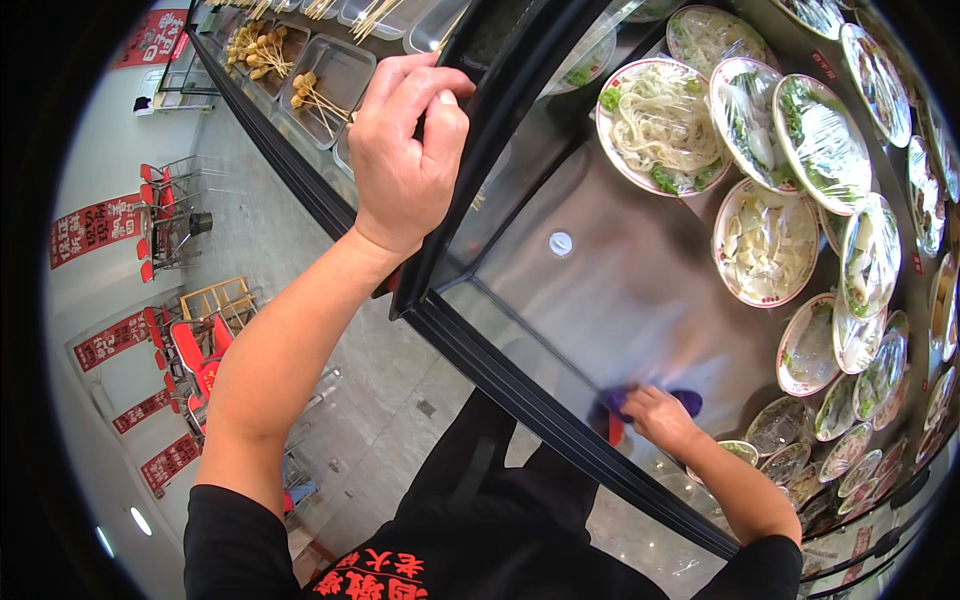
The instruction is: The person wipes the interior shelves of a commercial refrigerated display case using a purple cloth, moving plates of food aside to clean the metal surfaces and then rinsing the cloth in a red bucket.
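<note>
My left hand (405, 150) is closed round the black frame (440, 200) of a glass door on a display cabinet. Inside the cabinet, my right hand (657, 412) presses a purple cloth (685, 402) onto the shiny metal floor (570, 310), near the front edge. Part of the cloth is hidden under my fingers. Beyond that hand stand several plates wrapped in clear film: one holds pale noodles (660, 120) with green leaves, another holds white slices (765, 245). A small round white drain cap (561, 244) sits in the metal floor.
On the left, another section holds metal trays (335, 75) with skewers (312, 98). The black cabinet rail (500, 380) runs diagonally in front of my body. Red chairs (195, 345) and a wooden frame (218, 298) stand on the grey tiled floor at far left.
</note>
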`<action>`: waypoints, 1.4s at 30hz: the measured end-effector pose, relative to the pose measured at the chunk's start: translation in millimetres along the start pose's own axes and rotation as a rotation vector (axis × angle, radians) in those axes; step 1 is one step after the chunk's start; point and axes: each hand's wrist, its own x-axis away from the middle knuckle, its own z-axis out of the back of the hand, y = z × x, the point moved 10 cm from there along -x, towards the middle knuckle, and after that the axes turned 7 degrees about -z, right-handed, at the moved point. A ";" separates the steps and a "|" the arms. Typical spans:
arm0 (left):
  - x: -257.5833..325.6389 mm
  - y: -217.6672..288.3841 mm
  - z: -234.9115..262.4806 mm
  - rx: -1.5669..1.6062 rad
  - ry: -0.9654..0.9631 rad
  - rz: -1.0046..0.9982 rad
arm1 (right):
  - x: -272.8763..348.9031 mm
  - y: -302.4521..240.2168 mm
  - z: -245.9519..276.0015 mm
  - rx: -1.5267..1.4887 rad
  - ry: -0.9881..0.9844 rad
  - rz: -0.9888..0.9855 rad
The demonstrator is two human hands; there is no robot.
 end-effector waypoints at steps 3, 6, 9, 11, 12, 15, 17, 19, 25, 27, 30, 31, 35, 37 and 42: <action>-0.5 -0.2 0.3 -0.004 -0.006 0.011 | 16.6 22.0 22.1 -0.148 0.045 -0.210; 1.9 -0.2 0.1 -0.025 -0.005 0.018 | -20.7 -5.7 71.8 -0.344 0.245 -0.243; -2.2 -0.5 -2.6 -0.036 0.016 -0.060 | -73.5 -30.5 14.9 0.048 0.013 0.128; -2.7 3.7 -4.7 -0.051 0.016 -0.088 | -105.1 -30.6 -12.5 0.178 0.091 0.256; -1.9 2.7 -3.5 -0.058 0.015 -0.091 | -124.2 -38.1 -0.6 0.134 0.180 0.239; -1.6 4.4 -2.2 -0.080 -0.012 -0.072 | -190.8 -58.9 38.6 0.053 0.452 0.194; -1.8 3.9 -5.0 -0.085 -0.014 -0.067 | -227.2 -71.2 85.3 0.145 0.678 0.188; -3.6 6.5 -11.0 -0.093 -0.046 -0.072 | -240.9 -62.2 99.4 0.208 0.776 0.206; 3.8 1.1 -3.8 -0.113 -0.080 -0.075 | -205.3 18.3 169.0 0.342 0.955 -0.122; 2.7 -4.2 -6.4 -0.087 -0.093 -0.072 | -187.4 33.3 172.3 0.366 0.948 -0.142; -0.3 -1.3 -10.1 -0.068 -0.072 -0.111 | -141.9 56.9 156.3 0.410 0.918 -0.256; -0.2 -0.5 -8.6 -0.066 -0.068 -0.129 | -119.5 67.8 142.8 0.400 0.905 -0.305; 2.7 -7.4 -1.3 -0.077 -0.078 -0.087 | 6.0 104.2 116.4 0.527 0.778 -0.498; 1.2 -4.9 0.2 -0.074 -0.065 -0.096 | 77.7 139.1 91.6 0.566 0.676 -0.738; 0.9 -1.6 -2.4 -0.068 -0.054 -0.101 | 161.6 158.2 86.2 0.568 0.710 -1.132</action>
